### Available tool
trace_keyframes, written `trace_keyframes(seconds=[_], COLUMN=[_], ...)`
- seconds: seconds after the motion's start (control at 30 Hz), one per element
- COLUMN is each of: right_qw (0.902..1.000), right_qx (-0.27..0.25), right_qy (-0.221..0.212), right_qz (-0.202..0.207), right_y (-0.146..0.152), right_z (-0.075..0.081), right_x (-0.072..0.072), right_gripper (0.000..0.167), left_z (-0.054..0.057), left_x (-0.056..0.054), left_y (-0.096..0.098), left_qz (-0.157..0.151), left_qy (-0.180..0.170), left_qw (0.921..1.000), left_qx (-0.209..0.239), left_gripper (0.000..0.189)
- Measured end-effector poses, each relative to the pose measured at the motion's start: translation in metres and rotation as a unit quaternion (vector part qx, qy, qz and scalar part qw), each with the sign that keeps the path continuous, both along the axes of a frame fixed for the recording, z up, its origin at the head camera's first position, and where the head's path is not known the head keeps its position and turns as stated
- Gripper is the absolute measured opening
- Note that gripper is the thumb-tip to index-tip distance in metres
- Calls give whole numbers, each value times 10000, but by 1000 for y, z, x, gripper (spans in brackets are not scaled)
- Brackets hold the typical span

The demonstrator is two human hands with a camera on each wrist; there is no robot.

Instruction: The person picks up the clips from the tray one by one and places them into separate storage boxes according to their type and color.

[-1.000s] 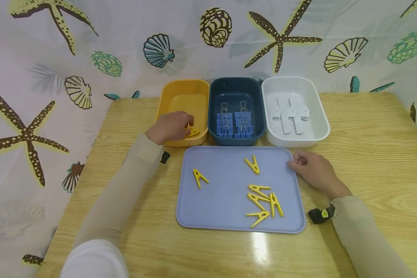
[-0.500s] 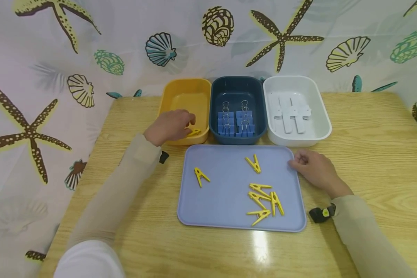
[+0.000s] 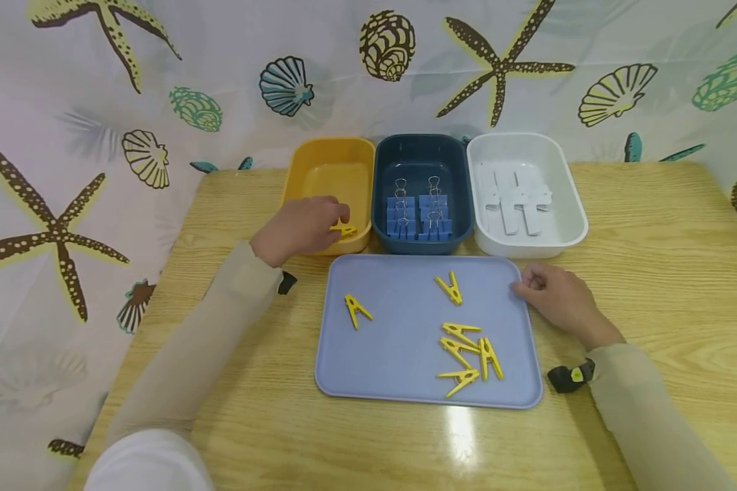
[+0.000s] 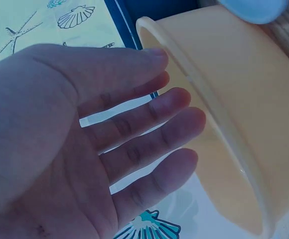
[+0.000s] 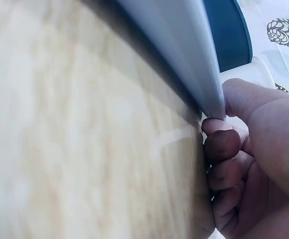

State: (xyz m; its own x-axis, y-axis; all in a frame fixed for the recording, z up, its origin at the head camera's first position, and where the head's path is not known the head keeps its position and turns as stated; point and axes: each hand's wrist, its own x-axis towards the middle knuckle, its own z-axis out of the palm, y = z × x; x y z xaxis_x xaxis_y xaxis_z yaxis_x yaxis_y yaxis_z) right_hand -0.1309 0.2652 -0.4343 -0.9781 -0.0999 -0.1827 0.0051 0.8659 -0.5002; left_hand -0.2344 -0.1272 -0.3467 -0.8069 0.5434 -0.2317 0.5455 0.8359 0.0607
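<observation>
My left hand (image 3: 303, 226) reaches over the front of the yellow bin (image 3: 338, 151), and its fingers are loosely bent. In the left wrist view the palm and fingers (image 4: 134, 149) hold nothing and hang close to the bin's rim. A yellow clothespin (image 3: 347, 232) lies inside the bin, just beside the thumb and partly hidden by the hand. My right hand (image 3: 555, 300) pinches the right edge of the lavender tray (image 3: 393, 368), thumb on the rim and fingers curled under it. Several more yellow clothespins (image 3: 460, 344) lie on the tray, most in a cluster at the right.
A dark blue bin (image 3: 422, 146) beside the yellow one holds several blue binder clips (image 3: 435, 228). At the right of the row, a white bin (image 3: 574, 225) contains white clips (image 3: 508, 211). Behind the wooden table (image 3: 252, 436) hangs a seashell-patterned cloth (image 3: 338, 41).
The head view has shifted slightly. Both hands keep nearly the same places, the left over the yellow bin and the right at the tray edge; the clothespins on the tray have not moved.
</observation>
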Motion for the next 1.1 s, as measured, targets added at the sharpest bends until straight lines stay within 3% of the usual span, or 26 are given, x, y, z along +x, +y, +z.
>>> trace_keyframes(seconds=[0.5,1.1], right_qw=[10000,10000], right_qx=[-34,-26], right_qy=[52,61], right_qz=[26,46], right_y=[0,0], right_z=[-1,-2], right_x=[0,-1], right_gripper=[25,25], left_z=[5,7], left_x=[20,42], left_y=[4,4], left_qz=[-111,-565], left_qy=[164,412], left_qw=[9998,9976], left_qx=[40,0], left_gripper=[32,29])
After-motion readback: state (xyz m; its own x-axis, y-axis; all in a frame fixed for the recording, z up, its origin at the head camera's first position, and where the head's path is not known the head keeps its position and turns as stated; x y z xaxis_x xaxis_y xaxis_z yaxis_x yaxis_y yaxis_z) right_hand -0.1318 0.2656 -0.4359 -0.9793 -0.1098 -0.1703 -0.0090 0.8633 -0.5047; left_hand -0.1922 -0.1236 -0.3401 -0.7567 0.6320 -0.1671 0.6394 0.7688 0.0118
